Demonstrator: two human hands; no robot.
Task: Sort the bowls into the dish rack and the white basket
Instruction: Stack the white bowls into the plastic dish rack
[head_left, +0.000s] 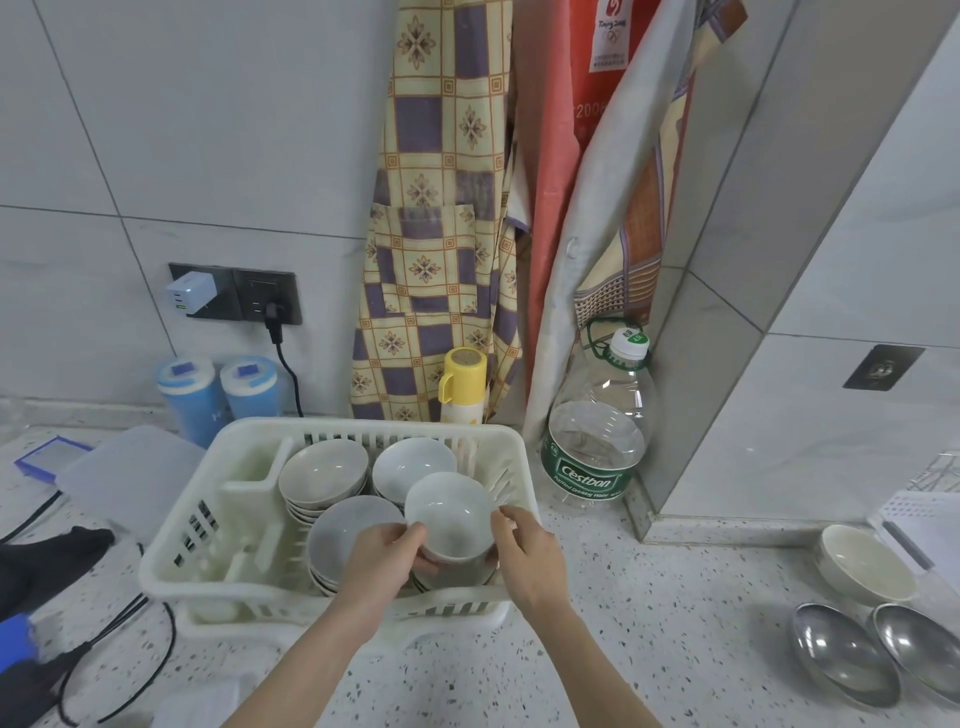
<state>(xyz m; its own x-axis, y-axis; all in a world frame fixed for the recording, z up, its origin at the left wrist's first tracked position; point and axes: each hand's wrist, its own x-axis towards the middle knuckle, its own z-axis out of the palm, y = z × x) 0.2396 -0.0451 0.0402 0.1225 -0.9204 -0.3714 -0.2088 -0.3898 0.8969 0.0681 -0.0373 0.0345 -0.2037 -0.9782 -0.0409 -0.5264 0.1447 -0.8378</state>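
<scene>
A white plastic basket (171, 545) stands on the counter and holds several stacks of pale bowls (322, 473). Over its front right corner I hold one white bowl (449, 514) with both hands. My left hand (384, 558) grips the bowl's left side and underside. My right hand (524, 551) holds its right rim with thumb and fingers. The bowl hovers just above a stack beneath it. At the far right of the counter sit a cream bowl (865, 564) and two steel bowls (841, 652), (922, 649).
A large Cestbon water bottle (597, 431) stands right of the basket against the wall corner. A yellow-lidded flask (462, 384) and two blue canisters (221, 395) stand behind it. Cables (119, 654), a dark cloth and a plastic lid lie to the left.
</scene>
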